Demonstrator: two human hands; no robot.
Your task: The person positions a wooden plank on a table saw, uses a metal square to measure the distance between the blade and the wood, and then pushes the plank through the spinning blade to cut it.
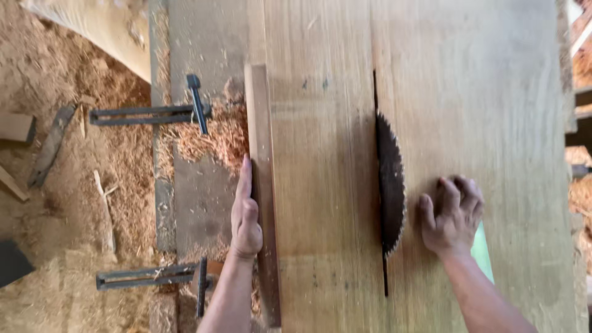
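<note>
A dark toothed circular saw blade (390,185) stands up through a slot in a wide wooden table top (320,123). My left hand (245,213) lies flat against the outer side of a long upright wooden fence strip (262,185) to the left of the blade, fingers pointing away from me. My right hand (452,213) rests on the table top just right of the blade, fingers curled under, holding nothing that I can see.
Two dark metal clamp bars (148,115) (151,276) stick out from the table's left side. Wood shavings (213,139) pile beside the fence and cover the ground on the left. A pale plank (98,28) lies at top left. A green item (484,253) shows under my right forearm.
</note>
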